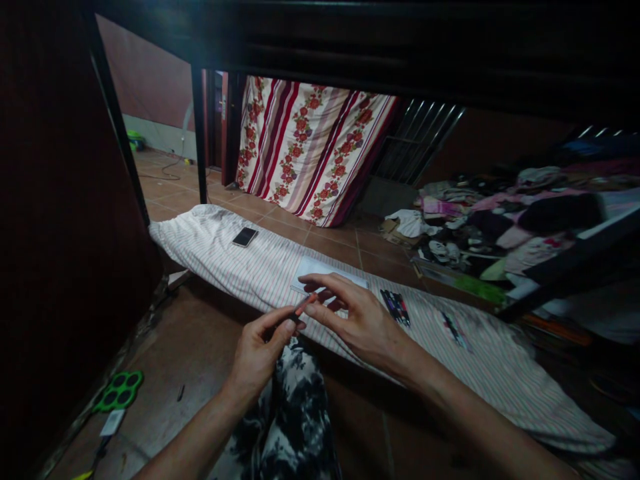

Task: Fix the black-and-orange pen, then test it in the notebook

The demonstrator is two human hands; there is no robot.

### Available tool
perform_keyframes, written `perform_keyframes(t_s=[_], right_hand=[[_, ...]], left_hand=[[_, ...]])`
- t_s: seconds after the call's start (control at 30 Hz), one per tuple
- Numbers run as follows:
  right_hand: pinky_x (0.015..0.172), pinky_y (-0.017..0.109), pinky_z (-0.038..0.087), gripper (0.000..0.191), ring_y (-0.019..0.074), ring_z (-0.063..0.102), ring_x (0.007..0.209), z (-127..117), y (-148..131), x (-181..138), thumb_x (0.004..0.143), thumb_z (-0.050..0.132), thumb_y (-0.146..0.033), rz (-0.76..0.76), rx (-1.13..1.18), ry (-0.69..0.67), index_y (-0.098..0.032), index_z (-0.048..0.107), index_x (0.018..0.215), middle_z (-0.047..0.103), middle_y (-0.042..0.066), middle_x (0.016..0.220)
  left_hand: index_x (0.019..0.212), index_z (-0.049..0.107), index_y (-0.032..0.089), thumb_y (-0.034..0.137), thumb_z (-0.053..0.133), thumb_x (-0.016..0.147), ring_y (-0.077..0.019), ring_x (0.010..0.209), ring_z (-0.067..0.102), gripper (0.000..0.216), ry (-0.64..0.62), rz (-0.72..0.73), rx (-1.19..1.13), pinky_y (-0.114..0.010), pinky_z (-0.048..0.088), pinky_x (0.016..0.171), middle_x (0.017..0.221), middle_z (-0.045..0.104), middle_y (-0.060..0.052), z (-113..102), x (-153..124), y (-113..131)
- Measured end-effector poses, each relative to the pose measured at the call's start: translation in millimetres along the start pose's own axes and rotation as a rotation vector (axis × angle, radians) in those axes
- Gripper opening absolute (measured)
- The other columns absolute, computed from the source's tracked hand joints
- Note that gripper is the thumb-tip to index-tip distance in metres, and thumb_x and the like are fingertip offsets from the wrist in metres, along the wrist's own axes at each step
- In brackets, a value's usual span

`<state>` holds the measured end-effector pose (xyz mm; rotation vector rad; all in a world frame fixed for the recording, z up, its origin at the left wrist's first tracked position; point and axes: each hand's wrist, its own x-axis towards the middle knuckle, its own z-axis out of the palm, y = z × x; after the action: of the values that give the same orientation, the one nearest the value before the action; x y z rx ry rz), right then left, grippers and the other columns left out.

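One slim, pen-like object (305, 305) sits pinched between the thumb and fingers of the left hand (261, 347), its reddish end under the arched right hand (357, 317); whether that hand grips it too, I cannot tell. It looks light, stiff and perhaps slippery, so a fingertip hold near its middle should suit. Beyond, on the striped cloth (267, 267), lie dark pens (395, 307), a spiral notebook (330, 269) and, farther off, a phone (245, 237).
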<state>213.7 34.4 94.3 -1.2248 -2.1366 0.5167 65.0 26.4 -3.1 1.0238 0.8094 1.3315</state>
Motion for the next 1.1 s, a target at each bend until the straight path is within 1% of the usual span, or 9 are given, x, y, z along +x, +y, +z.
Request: perform_keyframes(t_s=[0.17,0.3,0.43,0.53,0.7,0.77,0.83,0.93,1.1], right_hand=[[0.078,0.027,0.048,0.021,0.0144,0.061,0.088,-5,3,4,0.084,0.053,-0.019,-0.154,-0.019,-0.032,-0.021,0.064,0.101,0.067,0.004,0.093],[0.076,0.027,0.047,0.017,0.0145,0.062,0.083,-8,0,6,0.083,0.054,-0.019,-0.126,-0.072,-0.061,-0.017,0.064,0.097,0.068,0.005,0.090],[0.064,0.024,0.042,0.013,0.0131,0.059,0.070,-13,-2,7,0.083,0.056,-0.026,-0.087,-0.209,-0.110,-0.017,0.065,0.084,0.067,0.003,0.078],[0.055,0.023,0.033,0.021,0.0113,0.052,0.059,-13,-5,6,0.083,0.054,-0.033,-0.058,-0.349,-0.111,-0.017,0.065,0.075,0.061,0.000,0.065],[0.050,0.025,0.025,0.038,0.0113,0.048,0.051,-10,-14,6,0.086,0.046,-0.044,0.022,-0.536,-0.101,-0.018,0.062,0.063,0.055,0.000,0.055],[0.051,0.025,0.028,0.040,0.0125,0.051,0.053,-10,-15,7,0.086,0.044,-0.049,0.055,-0.535,-0.093,-0.019,0.065,0.069,0.059,0.001,0.058],[0.055,0.025,0.035,0.035,0.0137,0.056,0.060,-13,-12,7,0.085,0.047,-0.049,0.055,-0.434,-0.085,-0.020,0.066,0.089,0.065,0.002,0.071],[0.065,0.024,0.044,0.032,0.0137,0.060,0.075,-17,-2,7,0.084,0.054,-0.037,-0.077,-0.245,-0.118,-0.020,0.058,0.111,0.066,0.004,0.093],[0.075,0.024,0.045,0.018,0.0142,0.060,0.084,-16,10,7,0.086,0.052,-0.020,-0.295,-0.235,-0.138,-0.015,0.063,0.100,0.066,0.006,0.093]], left_hand=[[0.097,0.067,0.015,0.037,0.067,0.071,-0.0129,0.064,0.057,0.034,0.005,0.002,0.009,-0.023,0.043,0.062,0.070,0.067,-0.003,0,2,0],[0.090,0.064,0.015,0.037,0.066,0.072,-0.0130,0.064,0.057,0.028,-0.004,-0.014,0.010,-0.023,0.043,0.062,0.070,0.067,-0.003,2,1,1],[0.082,0.066,0.016,0.035,0.066,0.071,-0.0174,0.077,0.059,0.022,0.034,0.095,0.164,-0.026,0.045,0.070,0.079,0.066,-0.005,1,1,2],[0.080,0.067,0.016,0.034,0.065,0.072,-0.0184,0.080,0.058,0.020,0.024,0.147,0.224,-0.026,0.045,0.073,0.081,0.064,-0.005,0,2,3],[0.083,0.069,0.017,0.035,0.066,0.072,-0.0157,0.071,0.057,0.022,0.012,0.095,0.190,-0.024,0.044,0.066,0.076,0.064,-0.003,0,0,1],[0.085,0.068,0.017,0.036,0.066,0.072,-0.0139,0.066,0.056,0.023,0.006,0.054,0.137,-0.023,0.043,0.063,0.071,0.064,-0.002,-1,-1,0],[0.086,0.068,0.016,0.036,0.066,0.071,-0.0127,0.063,0.056,0.025,-0.003,0.000,0.063,-0.023,0.043,0.062,0.067,0.063,0.000,-2,-1,-2],[0.086,0.066,0.015,0.036,0.067,0.071,-0.0113,0.061,0.056,0.027,-0.021,-0.071,-0.037,-0.022,0.042,0.059,0.066,0.063,0.000,-3,0,-5],[0.083,0.066,0.012,0.036,0.069,0.069,-0.0094,0.057,0.054,0.028,-0.062,-0.125,-0.092,-0.020,0.040,0.053,0.066,0.062,-0.001,-4,1,-6]])
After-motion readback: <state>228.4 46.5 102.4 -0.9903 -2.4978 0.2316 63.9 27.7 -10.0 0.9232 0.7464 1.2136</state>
